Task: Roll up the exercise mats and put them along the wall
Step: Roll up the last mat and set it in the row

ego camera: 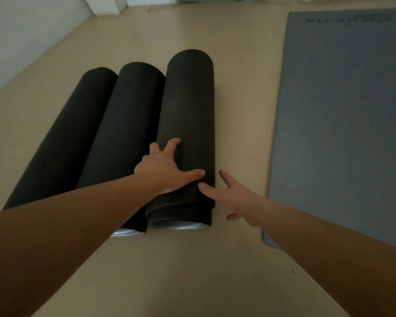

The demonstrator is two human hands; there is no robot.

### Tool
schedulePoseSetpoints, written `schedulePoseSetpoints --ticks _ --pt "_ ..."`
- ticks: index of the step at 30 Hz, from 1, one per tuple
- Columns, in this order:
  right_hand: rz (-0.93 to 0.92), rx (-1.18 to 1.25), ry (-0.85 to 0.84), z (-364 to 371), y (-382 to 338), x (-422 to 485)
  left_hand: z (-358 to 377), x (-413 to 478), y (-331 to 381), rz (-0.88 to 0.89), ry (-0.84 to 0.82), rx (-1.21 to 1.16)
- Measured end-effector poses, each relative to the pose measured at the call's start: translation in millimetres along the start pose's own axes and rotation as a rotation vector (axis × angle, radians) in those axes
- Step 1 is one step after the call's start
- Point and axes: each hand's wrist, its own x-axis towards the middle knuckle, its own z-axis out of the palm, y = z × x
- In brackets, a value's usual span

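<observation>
Floor (192, 271) is running under both hands. Flat grey mat (343, 122) is lying unrolled just right of our right hand (236, 200), so we're judging it as the one not yet rolled.

Three black rolls are lying parallel and touching. The nearest roll (188, 106) is under our left hand (165, 170), with the middle roll (128, 124) and far-left roll (62, 145) to that hand's left. Packed tight, they're likely bracing each other against rolling off.

Wall (21, 42) is standing well beyond the left hand, apart from the rolls, so placement is looking unfinished.

We're pressing the left hand flat on top of the nearest roll, fingers straight and spread, gripping nothing, probably stopping it uncurling. The right hand is lying spread open beside that roll's right flank. Its thumb tip seems to be touching the roll, it's holding nothing, and it's likely guarding the loose edge.
</observation>
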Motion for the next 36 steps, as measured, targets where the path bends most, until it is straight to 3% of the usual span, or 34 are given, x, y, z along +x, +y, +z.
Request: schedulePoseSetpoints --ticks 3,7,11,14,17,28,32,36 --pt "-0.004 0.154 -0.066 10.1 0.3 14.6 4.3 1.1 -8.6 -0.028 -0.004 -0.106" --pt "-0.036 0.318 -0.027 19.1 0.6 22.9 5.4 3.3 -13.9 -0.054 0.043 -0.242" --pt "-0.152 0.265 0.096 12.6 -5.9 17.3 18.3 6.5 -20.1 -0.071 -0.011 -0.602" --pt "-0.199 0.040 0.168 3.5 -4.8 15.2 28.2 9.7 -24.1 -0.119 -0.102 -0.846" --pt "-0.191 -0.236 0.201 0.4 4.0 18.0 23.6 14.9 -26.9 -0.072 -0.171 -0.750" --pt "-0.163 -0.730 0.345 16.3 15.2 16.8 32.1 12.1 -6.0 -0.064 -0.194 -0.215" --pt "-0.171 -0.494 0.231 3.9 7.8 15.0 15.3 13.0 -3.1 -0.013 -0.124 -0.282" --pt "-0.280 -0.261 0.231 -17.3 5.3 1.1 -1.4 0.9 11.0 0.176 0.006 -0.309"
